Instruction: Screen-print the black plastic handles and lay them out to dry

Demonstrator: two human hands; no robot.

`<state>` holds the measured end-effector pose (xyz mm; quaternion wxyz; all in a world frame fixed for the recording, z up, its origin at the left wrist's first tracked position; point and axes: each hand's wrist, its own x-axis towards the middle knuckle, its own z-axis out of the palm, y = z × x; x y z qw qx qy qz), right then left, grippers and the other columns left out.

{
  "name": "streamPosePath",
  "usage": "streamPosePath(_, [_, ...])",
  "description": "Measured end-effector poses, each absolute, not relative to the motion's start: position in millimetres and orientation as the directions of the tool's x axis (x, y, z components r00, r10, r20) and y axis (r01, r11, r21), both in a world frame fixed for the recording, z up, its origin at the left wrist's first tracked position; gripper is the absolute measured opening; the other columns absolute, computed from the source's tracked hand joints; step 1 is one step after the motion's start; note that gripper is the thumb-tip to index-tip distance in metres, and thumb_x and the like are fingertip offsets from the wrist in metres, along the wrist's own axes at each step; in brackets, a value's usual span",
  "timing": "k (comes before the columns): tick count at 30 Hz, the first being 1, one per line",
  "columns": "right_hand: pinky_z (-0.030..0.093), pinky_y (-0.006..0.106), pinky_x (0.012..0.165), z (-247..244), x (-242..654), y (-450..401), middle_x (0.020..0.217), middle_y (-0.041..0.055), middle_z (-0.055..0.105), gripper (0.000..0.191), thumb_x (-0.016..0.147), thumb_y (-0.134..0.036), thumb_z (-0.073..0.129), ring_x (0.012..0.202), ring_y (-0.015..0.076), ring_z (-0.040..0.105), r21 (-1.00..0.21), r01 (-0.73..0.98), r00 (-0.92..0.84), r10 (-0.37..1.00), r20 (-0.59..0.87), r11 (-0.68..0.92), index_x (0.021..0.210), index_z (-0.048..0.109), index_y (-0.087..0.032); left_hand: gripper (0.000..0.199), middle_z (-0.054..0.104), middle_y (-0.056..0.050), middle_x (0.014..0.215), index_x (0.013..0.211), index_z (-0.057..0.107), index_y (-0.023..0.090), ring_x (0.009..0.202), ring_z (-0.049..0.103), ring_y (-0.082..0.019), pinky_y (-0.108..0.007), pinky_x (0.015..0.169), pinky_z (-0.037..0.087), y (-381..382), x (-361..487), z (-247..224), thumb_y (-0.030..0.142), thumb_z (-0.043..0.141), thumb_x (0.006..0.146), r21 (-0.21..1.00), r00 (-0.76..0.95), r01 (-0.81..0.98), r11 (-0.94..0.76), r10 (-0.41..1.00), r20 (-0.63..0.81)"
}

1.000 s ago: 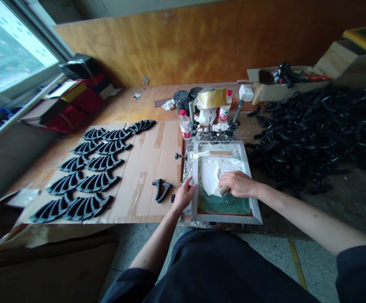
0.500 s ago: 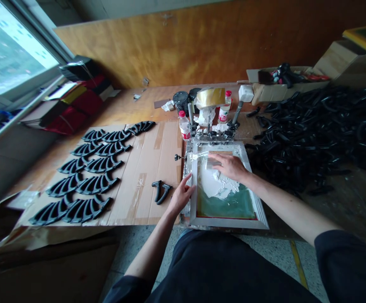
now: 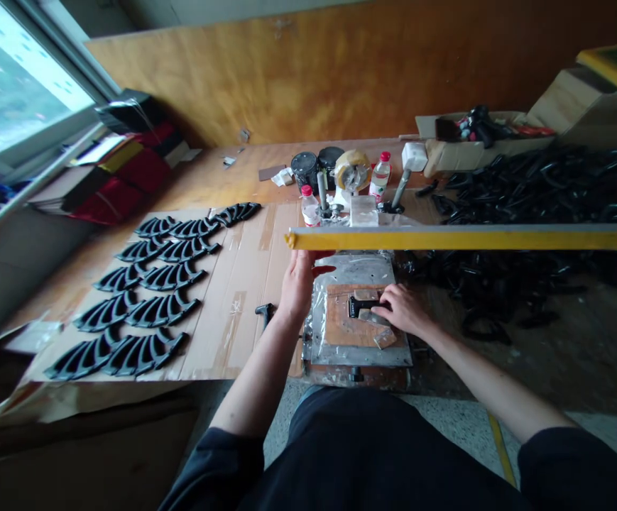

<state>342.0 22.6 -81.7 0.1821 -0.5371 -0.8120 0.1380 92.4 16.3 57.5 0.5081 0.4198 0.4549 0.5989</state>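
Observation:
A screen-printing frame is tilted up, its yellow-taped edge toward me. My left hand holds this edge near its left end; part of the fingers is hidden behind it. Below lies a metal base plate carrying a wooden block. On the block sits a black plastic handle, lying sideways. My right hand has its fingers closed on the handle's right end. Another black handle rests on the cardboard, partly covered by my left forearm.
Rows of black handles lie on the cardboard sheet at left. A large heap of black parts covers the right side. Behind the plate stand metal posts, a bottle, dark tubs and a tape roll.
The frame has swung up from lying flat, uncovering the plate and block. My left hand has moved up onto its edge. My right hand has left the white ink area and grips a handle.

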Motion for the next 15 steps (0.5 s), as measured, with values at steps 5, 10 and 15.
streamPosePath(5, [0.044, 0.033, 0.077, -72, 286, -10, 0.088, 0.0127, 0.066, 0.015, 0.093, -0.029, 0.053, 0.088, 0.0243, 0.06, -0.346, 0.898, -0.287, 0.958, 0.003, 0.27, 0.092, 0.058, -0.014, 0.061, 0.07, -0.014, 0.099, 0.113, 0.056, 0.015, 0.08, 0.068, -0.021, -0.028, 0.058, 0.052, -41, 122, -1, 0.066, 0.053, 0.081, 0.794, 0.124, -0.271, 0.545, 0.837, -0.533])
streamPosePath(10, [0.044, 0.03, 0.082, -47, 284, -36, 0.088, 0.0055, 0.065, 0.015, 0.095, -0.028, 0.05, 0.091, 0.0192, 0.059, -0.539, 0.632, -0.53, 0.818, 0.222, 0.556, 0.087, 0.059, -0.02, 0.046, 0.068, -0.007, 0.084, 0.094, 0.056, 0.016, 0.068, 0.065, -0.015, -0.023, 0.053, 0.049, -73, 117, -42, 0.059, 0.061, 0.078, 0.642, 0.15, -0.404, 0.652, 0.739, -0.656])
streamPosePath(15, [0.045, 0.031, 0.08, -77, 420, -23, 0.1, 0.0071, 0.066, 0.026, 0.09, -0.011, 0.043, 0.092, 0.0202, 0.059, -0.449, 0.89, 0.027, 0.97, 0.24, 0.086, 0.099, 0.067, -0.021, 0.038, 0.061, -0.001, 0.058, 0.085, 0.051, 0.017, 0.04, 0.048, -0.011, -0.02, 0.039, 0.034, -60, -1, -75, 0.055, 0.047, 0.083, 0.811, -0.423, -0.029, 0.585, 0.727, -0.54])
